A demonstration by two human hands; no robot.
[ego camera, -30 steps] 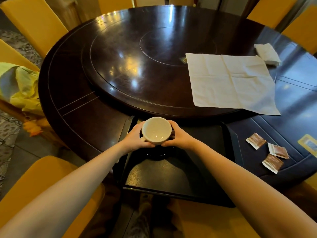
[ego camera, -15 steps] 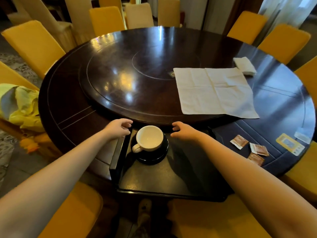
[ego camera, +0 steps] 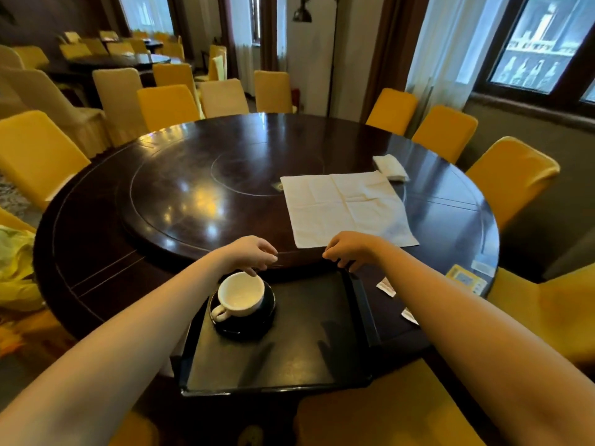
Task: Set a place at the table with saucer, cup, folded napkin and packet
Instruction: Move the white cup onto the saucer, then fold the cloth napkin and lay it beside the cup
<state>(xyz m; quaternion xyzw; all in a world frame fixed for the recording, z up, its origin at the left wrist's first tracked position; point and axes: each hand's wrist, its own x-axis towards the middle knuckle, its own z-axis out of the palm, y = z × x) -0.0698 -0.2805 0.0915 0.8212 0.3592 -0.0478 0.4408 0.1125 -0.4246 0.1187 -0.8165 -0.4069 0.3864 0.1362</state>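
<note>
Yellow chairs (ego camera: 167,103) ring our worktop (ego camera: 96,220). Cup (ego camera: 240,297) sits on saucer (ego camera: 243,326), so our left hand (ego camera: 249,254) and right hand (ego camera: 349,251), fingers loosely curled and empty, near the napkin (ego camera: 346,207) for folding.

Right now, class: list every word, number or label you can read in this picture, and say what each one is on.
No text can be read.
Yellow card at the table's right edge: print too blurred.
Packets right of the tray: markings too small.
Cup, unfolded napkin: no lettering visible.
</note>
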